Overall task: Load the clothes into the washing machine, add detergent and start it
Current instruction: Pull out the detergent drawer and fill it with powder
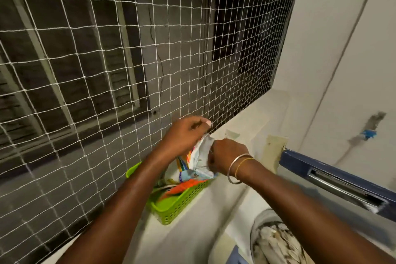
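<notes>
Head view: my two hands meet above the green basket (182, 204), which sits on the white ledge (188, 240) against the netting (107, 49) on the left. Between them is the detergent packet (202, 156), white with bright print, its lower end down among the other sachets in the basket. My left hand (185, 134) has its fingers curled, pinching the packet's top corner. My right hand (227, 155), bangles (237, 168) on the wrist, is clamped round the side of the packet just below. The hands are close together, both on the one packet.

At the near right the washing machine (257, 227) stands open, with its blue lid (321, 169) raised behind it. Patterned clothes (276, 244) already lie in the drum, so I judge the loading done or nearly so. A tap (368, 133) is on the far right wall.

The step in hand looks like the detergent. I seem to be opening the packet or lifting it out of the basket, and I cannot tell whether the top is torn yet. Next the mouth has to be opened cleanly while my right hand keeps the packet upright so nothing spills onto the ledge. Then I carry it right, over to the machine. I cannot see where the powder goes in.
</notes>
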A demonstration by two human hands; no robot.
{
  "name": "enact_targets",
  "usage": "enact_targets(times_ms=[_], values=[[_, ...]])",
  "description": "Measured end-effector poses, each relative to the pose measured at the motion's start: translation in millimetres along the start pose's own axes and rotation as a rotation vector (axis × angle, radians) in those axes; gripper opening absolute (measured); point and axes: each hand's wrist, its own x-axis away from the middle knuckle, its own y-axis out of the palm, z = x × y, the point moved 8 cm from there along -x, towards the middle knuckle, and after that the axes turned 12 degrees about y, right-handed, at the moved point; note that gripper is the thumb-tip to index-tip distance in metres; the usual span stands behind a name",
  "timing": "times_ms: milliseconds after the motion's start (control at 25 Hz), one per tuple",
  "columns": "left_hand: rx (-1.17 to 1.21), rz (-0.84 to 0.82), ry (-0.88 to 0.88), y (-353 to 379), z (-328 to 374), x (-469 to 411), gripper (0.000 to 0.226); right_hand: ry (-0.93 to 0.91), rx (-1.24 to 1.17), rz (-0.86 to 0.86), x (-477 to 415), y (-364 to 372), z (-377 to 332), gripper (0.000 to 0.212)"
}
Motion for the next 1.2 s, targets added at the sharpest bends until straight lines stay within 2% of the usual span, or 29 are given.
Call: enact_targets(times_ms=[40,120,200,360,440,600,760,920,1080,1200], values=[[-0.031,-0.022,0.02,3,-1,-1,0.023,-0.017,0.002,0.072,0,0,-2,0.023],[-0.072,-0.03,0.035,4,-2,-2,0.027,-0.094,0.014,0.325,4,-8,-7,0.017],[-0.056,-0.006,-0.002,5,-9,-1,0.028,-0.168,0.052,0.497,8,-12,-10,0.01],[0.104,0.06,-0.087,1,-25,4,0.034,-0.312,0.027,0.65,23,-18,-19,0.006],[0.199,0.07,-0.151,2,-29,8,0.04,-0.354,0.059,0.616,26,-13,-21,0.007],[0.31,0.05,-0.198,11,-30,14,0.045,-0.317,0.051,0.473,17,-3,-17,0.02],[0.348,0.063,-0.209,14,-31,20,0.048,-0.397,-0.111,0.34,10,1,-23,0.006],[0.376,0.077,-0.225,12,-30,25,0.049,-0.477,-0.273,0.234,17,-1,-27,0.016],[0.356,0.106,-0.228,9,-24,29,0.045,-0.282,-0.449,0.0,2,6,-17,0.012],[0.354,0.106,-0.225,5,-22,31,0.045,-0.08,-0.842,-0.2,-6,17,0,0.017]])
